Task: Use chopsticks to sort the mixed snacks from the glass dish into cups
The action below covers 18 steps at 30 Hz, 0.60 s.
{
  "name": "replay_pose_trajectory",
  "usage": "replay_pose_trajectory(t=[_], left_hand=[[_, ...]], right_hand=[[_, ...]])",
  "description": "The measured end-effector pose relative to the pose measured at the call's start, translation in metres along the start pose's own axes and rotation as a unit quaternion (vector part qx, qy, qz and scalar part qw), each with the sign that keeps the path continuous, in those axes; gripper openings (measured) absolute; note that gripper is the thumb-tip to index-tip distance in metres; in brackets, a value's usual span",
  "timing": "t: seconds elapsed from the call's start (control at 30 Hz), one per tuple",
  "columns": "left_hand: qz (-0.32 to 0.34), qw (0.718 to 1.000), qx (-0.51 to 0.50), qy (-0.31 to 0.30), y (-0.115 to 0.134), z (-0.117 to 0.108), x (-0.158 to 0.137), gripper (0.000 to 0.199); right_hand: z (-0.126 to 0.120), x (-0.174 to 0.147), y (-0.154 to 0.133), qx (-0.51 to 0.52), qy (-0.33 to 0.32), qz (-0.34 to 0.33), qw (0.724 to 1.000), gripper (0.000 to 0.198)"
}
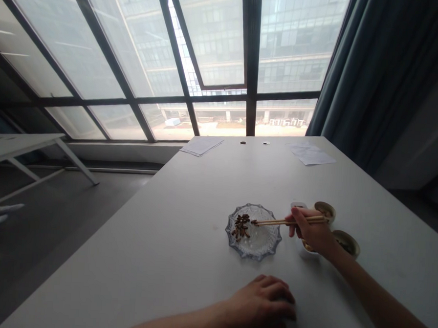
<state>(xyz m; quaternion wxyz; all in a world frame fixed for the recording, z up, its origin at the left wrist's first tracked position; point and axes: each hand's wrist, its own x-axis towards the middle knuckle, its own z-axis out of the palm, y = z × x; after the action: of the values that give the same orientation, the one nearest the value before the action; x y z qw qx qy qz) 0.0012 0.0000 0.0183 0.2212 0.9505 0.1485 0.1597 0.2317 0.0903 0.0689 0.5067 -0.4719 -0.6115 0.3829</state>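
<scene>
My right hand [311, 232] grips a pair of wooden chopsticks [282, 221] that point left over a clear glass plate [264, 247]. The chopstick tips sit at a small pile of dark brown seeds [240, 226] on the plate's left side. Behind and beside this hand stand small round bowls [327, 209] [347, 241]; a third one under the hand is mostly hidden. My left hand [266, 301] rests palm down on the white table [186, 231], just in front of the plate, with fingers curled and nothing in it.
Sheets of paper [201, 145] [311, 153] lie at the table's far end, near two small cable holes [243, 142]. The table's left edge drops to a grey floor. Another white table [18, 143] stands at far left. Large windows and a dark curtain [385, 79] lie beyond.
</scene>
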Motion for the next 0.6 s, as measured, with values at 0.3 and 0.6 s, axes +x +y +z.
replay_pose_trajectory(t=[0.3,0.6], left_hand=[[-0.008,1.000,0.004,-0.007,0.001,-0.001,0.000,0.023],[-0.011,1.000,-0.009,-0.014,0.004,-0.006,0.001,0.024]], right_hand=[[0.001,-0.003,-0.009,0.002,0.084,-0.017,0.996,0.053],[-0.072,-0.007,-0.080,-0.148,0.265,-0.049,0.952,0.045]])
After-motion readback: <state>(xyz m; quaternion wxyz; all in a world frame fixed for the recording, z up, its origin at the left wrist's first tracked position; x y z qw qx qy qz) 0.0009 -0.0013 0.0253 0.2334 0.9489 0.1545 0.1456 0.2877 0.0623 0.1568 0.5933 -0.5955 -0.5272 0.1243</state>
